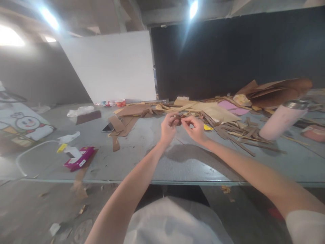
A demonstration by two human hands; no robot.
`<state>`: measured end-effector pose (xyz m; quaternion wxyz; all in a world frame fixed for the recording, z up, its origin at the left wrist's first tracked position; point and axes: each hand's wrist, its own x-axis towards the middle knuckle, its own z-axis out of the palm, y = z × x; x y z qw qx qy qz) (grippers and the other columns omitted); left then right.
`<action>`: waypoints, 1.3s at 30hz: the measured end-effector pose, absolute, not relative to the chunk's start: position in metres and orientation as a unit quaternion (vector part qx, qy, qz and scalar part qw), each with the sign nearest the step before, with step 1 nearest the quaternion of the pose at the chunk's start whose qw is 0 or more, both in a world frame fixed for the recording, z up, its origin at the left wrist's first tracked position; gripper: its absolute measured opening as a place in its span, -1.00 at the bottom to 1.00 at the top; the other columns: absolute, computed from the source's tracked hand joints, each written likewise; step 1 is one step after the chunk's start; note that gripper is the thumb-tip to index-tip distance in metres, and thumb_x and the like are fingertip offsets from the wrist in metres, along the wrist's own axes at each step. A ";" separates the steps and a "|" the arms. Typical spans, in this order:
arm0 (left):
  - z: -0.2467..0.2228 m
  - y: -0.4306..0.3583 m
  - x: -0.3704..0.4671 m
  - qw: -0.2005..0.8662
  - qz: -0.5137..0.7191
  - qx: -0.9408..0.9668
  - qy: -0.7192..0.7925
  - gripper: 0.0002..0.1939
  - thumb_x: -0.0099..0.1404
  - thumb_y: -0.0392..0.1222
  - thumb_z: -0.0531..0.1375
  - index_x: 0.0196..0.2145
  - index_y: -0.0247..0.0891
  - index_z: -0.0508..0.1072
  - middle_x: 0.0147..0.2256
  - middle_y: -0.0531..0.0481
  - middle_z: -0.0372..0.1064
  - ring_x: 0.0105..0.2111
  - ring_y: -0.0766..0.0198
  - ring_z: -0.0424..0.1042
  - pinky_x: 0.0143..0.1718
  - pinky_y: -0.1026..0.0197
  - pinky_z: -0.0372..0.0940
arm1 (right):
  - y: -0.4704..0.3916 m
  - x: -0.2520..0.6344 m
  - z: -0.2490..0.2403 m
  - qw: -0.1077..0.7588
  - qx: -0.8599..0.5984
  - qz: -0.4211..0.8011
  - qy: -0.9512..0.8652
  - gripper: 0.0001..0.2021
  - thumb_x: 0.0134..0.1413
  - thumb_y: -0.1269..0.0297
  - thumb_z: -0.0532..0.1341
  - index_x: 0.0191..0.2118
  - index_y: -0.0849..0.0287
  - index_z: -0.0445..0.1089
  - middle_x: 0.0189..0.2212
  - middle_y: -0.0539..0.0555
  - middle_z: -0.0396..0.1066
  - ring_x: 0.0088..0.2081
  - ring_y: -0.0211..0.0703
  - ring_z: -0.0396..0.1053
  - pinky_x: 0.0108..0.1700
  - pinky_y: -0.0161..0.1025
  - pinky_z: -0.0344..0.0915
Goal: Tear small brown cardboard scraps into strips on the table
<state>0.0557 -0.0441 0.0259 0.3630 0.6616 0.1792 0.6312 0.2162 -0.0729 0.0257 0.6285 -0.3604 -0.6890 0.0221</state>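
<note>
we pinch a small, dark-brown, papery-looking piece (180, 118) between our left hand (169, 124) and right hand (194, 128), above the flat grey table (119, 166); this looks like fine fingerwork, likely calling for steady pinches next.

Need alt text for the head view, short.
A person's left hand and right hand meet above a grey table, pinching a small brown piece too blurred to identify. Brown strips lie to the right, near a pink bottle; a magenta packet lies at the left.
</note>
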 end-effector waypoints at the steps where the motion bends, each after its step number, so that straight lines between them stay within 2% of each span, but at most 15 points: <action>1: 0.026 -0.045 0.056 0.364 0.632 0.660 0.179 -0.58 0.51 0.17 0.29 0.09 -0.17 0.44 -0.30 -0.02 0.57 -0.24 0.21 0.61 -0.08 0.13 0.56 | -0.073 0.216 0.026 0.627 -0.356 0.020 -0.692 -0.64 0.45 -0.12 0.25 -0.19 0.07 0.56 -0.33 0.11 0.55 -0.37 -0.10 0.42 -0.24 -0.15 0.43; 9: 0.027 -0.047 0.056 0.368 0.635 0.656 0.177 -0.60 0.51 0.15 0.30 0.08 -0.17 0.43 -0.26 -0.04 0.58 -0.21 0.21 0.61 -0.06 0.12 0.56 | -0.074 0.214 0.022 0.615 -0.369 0.029 -0.696 -0.60 0.47 -0.15 0.21 -0.20 0.06 0.55 -0.34 0.12 0.53 -0.34 -0.07 0.43 -0.22 -0.12 0.45; 16: 0.022 -0.045 0.058 0.320 0.641 0.668 0.202 -0.69 0.54 0.07 0.27 0.07 -0.17 0.46 -0.22 -0.08 0.61 -0.15 0.18 0.63 -0.05 0.16 0.49 | -0.072 0.213 0.022 0.640 -0.346 0.063 -0.683 -0.61 0.43 -0.16 0.26 0.09 0.03 0.40 -0.43 -0.02 0.38 -0.42 -0.13 0.36 -0.30 -0.17 0.42; 23: 0.017 -0.041 0.056 0.283 0.646 0.681 0.198 -0.71 0.58 0.06 0.23 0.07 -0.16 0.47 -0.20 -0.08 0.60 -0.15 0.21 0.62 -0.04 0.18 0.45 | -0.070 0.214 0.019 0.637 -0.342 0.038 -0.690 -0.65 0.46 -0.15 0.24 -0.03 0.05 0.41 -0.44 -0.03 0.37 -0.43 -0.16 0.36 -0.31 -0.19 0.40; 29: 0.015 -0.037 0.055 0.248 0.654 0.688 0.192 -0.71 0.59 0.09 0.21 0.06 -0.14 0.47 -0.21 -0.04 0.57 -0.20 0.26 0.60 -0.09 0.22 0.45 | -0.071 0.215 0.021 0.633 -0.314 -0.013 -0.708 -0.72 0.47 -0.05 0.28 -0.14 0.06 0.47 -0.42 -0.01 0.41 -0.45 -0.20 0.37 -0.35 -0.24 0.39; 35: 0.015 -0.039 0.057 0.254 0.650 0.692 0.186 -0.72 0.60 0.07 0.21 0.08 -0.15 0.46 -0.20 -0.05 0.60 -0.17 0.25 0.64 -0.06 0.20 0.49 | -0.068 0.217 0.018 0.645 -0.304 0.020 -0.701 -0.69 0.46 -0.07 0.28 0.04 0.04 0.43 -0.42 -0.03 0.42 -0.45 -0.19 0.38 -0.37 -0.25 0.43; 39: 0.014 -0.038 0.058 0.262 0.652 0.689 0.176 -0.73 0.60 0.05 0.21 0.08 -0.15 0.45 -0.21 -0.04 0.60 -0.18 0.26 0.64 -0.06 0.19 0.53 | -0.064 0.217 0.013 0.662 -0.289 0.048 -0.690 -0.68 0.46 -0.08 0.27 0.07 0.02 0.37 -0.32 0.02 0.49 -0.34 -0.15 0.48 -0.30 -0.22 0.51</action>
